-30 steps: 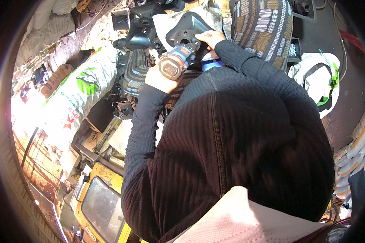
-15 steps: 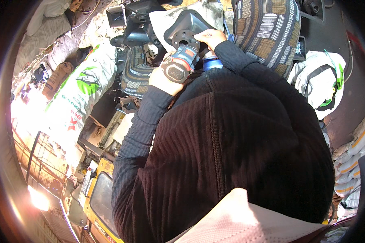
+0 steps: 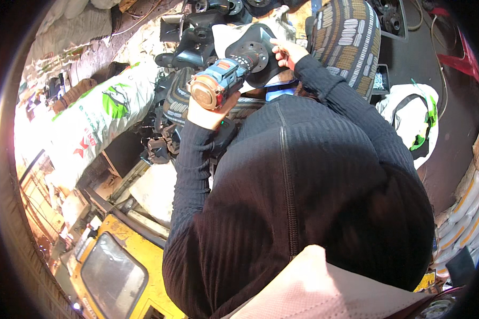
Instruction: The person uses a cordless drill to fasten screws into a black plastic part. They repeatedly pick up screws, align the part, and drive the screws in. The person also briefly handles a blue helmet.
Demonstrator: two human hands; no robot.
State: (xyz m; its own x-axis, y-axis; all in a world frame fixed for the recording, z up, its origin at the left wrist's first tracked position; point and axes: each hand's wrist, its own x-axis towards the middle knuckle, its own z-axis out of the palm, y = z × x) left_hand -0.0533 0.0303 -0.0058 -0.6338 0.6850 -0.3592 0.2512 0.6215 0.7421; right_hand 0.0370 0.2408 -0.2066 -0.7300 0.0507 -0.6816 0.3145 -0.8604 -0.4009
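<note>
My left hand (image 3: 206,116) grips a blue and orange-red cordless drill (image 3: 212,91) by its handle. The drill's front end points away from me and meets a black part (image 3: 266,72) with a round flange pierced by several holes. This part lies partly over a white sack (image 3: 226,37). To the right, my right hand (image 3: 289,54) hovers close beside the flange, fingers bent and thumb drawn in. Whatever its fingertips hold, if anything, is too small to make out. A blue object (image 3: 279,92) shows between the black part and my body.
More black moulded parts (image 3: 194,48) are piled at the far left. A patterned cushion (image 3: 348,45) sits right of my hands. White bags (image 3: 412,114) lie at the right, a long white-green sack (image 3: 109,114) at the left. A yellow machine (image 3: 117,276) stands at the lower left.
The drill has swung to the left and tilted, with my left hand still around it. My right hand has come off the flange, its fingers now bent beside it.
</note>
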